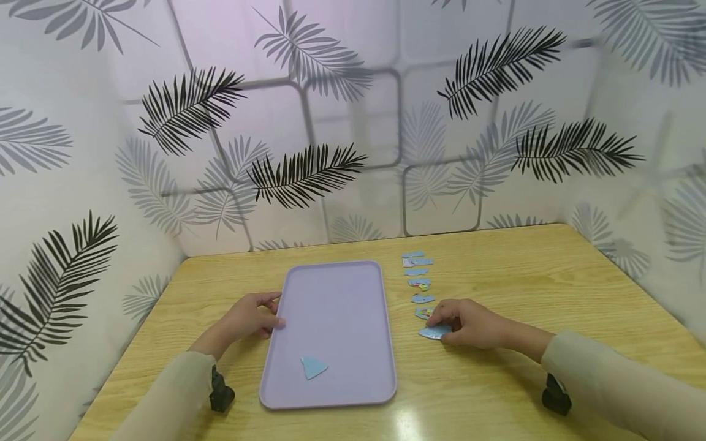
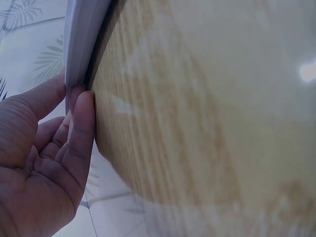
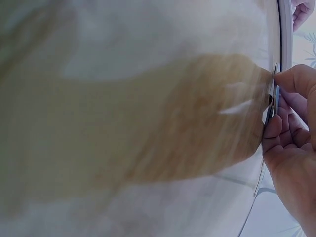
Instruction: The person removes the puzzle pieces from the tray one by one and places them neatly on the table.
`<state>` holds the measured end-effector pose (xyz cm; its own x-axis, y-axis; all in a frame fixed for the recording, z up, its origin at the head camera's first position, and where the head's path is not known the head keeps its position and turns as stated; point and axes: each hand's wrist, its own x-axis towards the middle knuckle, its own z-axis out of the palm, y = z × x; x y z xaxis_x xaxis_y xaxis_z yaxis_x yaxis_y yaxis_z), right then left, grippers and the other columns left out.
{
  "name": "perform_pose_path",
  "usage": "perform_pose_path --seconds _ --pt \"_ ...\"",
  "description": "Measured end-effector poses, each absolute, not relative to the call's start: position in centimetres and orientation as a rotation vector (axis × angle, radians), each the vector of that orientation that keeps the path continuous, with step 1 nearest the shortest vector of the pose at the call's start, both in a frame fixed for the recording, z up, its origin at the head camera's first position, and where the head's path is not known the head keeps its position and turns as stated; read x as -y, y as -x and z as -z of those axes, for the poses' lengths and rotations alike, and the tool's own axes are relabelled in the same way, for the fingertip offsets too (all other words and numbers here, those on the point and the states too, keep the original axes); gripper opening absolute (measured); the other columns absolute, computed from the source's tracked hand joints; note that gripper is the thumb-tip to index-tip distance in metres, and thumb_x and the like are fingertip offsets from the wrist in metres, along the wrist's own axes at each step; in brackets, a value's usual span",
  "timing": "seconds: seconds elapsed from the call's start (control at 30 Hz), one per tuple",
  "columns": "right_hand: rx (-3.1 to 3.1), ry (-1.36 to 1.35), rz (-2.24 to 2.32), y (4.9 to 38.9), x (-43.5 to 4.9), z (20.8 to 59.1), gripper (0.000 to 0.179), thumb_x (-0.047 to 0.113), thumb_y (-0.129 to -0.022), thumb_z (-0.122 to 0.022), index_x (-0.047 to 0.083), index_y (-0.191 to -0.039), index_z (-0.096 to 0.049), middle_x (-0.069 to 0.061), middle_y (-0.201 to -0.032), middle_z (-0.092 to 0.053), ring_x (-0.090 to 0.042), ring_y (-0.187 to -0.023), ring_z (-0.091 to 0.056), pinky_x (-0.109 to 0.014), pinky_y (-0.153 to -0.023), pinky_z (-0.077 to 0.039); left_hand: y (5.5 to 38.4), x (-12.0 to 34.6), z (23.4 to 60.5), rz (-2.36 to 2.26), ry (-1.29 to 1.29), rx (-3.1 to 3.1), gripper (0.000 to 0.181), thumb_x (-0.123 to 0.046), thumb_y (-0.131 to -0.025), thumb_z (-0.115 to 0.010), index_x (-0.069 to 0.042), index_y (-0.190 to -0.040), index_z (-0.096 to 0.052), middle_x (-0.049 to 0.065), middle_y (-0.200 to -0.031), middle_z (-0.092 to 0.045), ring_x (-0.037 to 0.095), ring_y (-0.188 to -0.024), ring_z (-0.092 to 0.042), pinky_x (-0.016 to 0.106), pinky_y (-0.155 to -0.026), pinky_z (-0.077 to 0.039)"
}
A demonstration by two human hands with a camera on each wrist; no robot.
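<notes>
A lilac tray [image 1: 336,318] lies on the wooden table, and my left hand [image 1: 248,318] holds its left rim. In the left wrist view, thumb and fingers pinch the tray edge [image 2: 81,44]. One light-blue puzzle piece [image 1: 314,367] rests in the tray near its front. To the right of the tray, my right hand [image 1: 474,324] pinches another light-blue puzzle piece [image 1: 434,332] by its right end. The right wrist view shows that piece [image 3: 276,96] edge-on between thumb and fingers; whether it touches the table I cannot tell.
Several puzzle pieces [image 1: 417,262] form a column running back from my right hand, right of the tray. The nearest, a patterned piece [image 1: 423,313], is partly behind my fingers. A leaf-patterned curtain [image 1: 353,122] stands along the table's [image 1: 529,269] back edge.
</notes>
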<state>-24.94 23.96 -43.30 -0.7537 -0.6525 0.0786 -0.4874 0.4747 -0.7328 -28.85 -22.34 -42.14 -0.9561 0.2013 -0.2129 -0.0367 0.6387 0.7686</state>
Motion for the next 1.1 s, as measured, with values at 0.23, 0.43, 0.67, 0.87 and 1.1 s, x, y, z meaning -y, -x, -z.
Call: perform_pose_path --seconds 0.23,0.43,0.67,0.87,1.1 --pt "-2.519 0.982 1.136 25.0 -23.9 43.5 0.027 0.001 -0.082 -0.072 0.009 -0.107 -0.072 0.000 -0.103 -0.062 -0.015 -0.083 -0.053 -0.023 -0.067 -0.047 28.9 22.3 42.1 -1.212 -0.117 -2.581 0.073 -0.011 -0.082 -0.079 -0.003 -0.145 -0.043 0.011 -0.109 -0.055 0.017 -0.066 -0.057 0.031 -0.060 -0.055" --pt "-2.516 0.994 1.134 25.1 -24.0 43.6 0.027 0.002 -0.082 -0.073 0.009 -0.108 -0.072 0.000 -0.105 -0.063 -0.015 -0.087 -0.054 -0.024 -0.070 -0.048 29.0 22.4 42.1 -1.193 -0.113 -2.591 0.072 -0.011 -0.082 -0.079 -0.003 -0.145 -0.044 0.010 -0.110 -0.055 0.017 -0.066 -0.057 0.031 -0.060 -0.055" --pt "-2.508 0.992 1.145 25.2 -23.9 43.6 0.027 0.004 -0.083 -0.072 0.011 -0.108 -0.072 0.000 -0.108 -0.063 -0.016 -0.091 -0.056 -0.025 -0.074 -0.049 29.0 22.4 42.3 -1.195 -0.119 -2.593 0.073 -0.011 -0.082 -0.079 -0.003 -0.145 -0.044 0.010 -0.109 -0.055 0.016 -0.064 -0.057 0.031 -0.059 -0.055" --pt "-2.480 0.991 1.167 25.0 -23.9 43.2 0.027 0.006 -0.083 -0.074 0.009 -0.110 -0.072 -0.002 -0.109 -0.063 -0.019 -0.094 -0.057 -0.028 -0.077 -0.050 29.0 22.5 42.2 -1.203 -0.124 -2.591 0.072 -0.011 -0.082 -0.079 -0.003 -0.145 -0.044 0.010 -0.108 -0.055 0.016 -0.065 -0.056 0.031 -0.059 -0.055" --pt "-2.476 0.946 1.195 24.5 -23.5 42.1 0.030 0.006 -0.083 -0.075 0.007 -0.113 -0.070 -0.004 -0.106 -0.063 -0.022 -0.091 -0.052 -0.028 -0.075 -0.048 28.9 22.5 42.1 -1.206 -0.148 -2.591 0.072 -0.010 -0.082 -0.079 -0.002 -0.145 -0.044 0.010 -0.107 -0.054 0.016 -0.065 -0.057 0.030 -0.059 -0.054"
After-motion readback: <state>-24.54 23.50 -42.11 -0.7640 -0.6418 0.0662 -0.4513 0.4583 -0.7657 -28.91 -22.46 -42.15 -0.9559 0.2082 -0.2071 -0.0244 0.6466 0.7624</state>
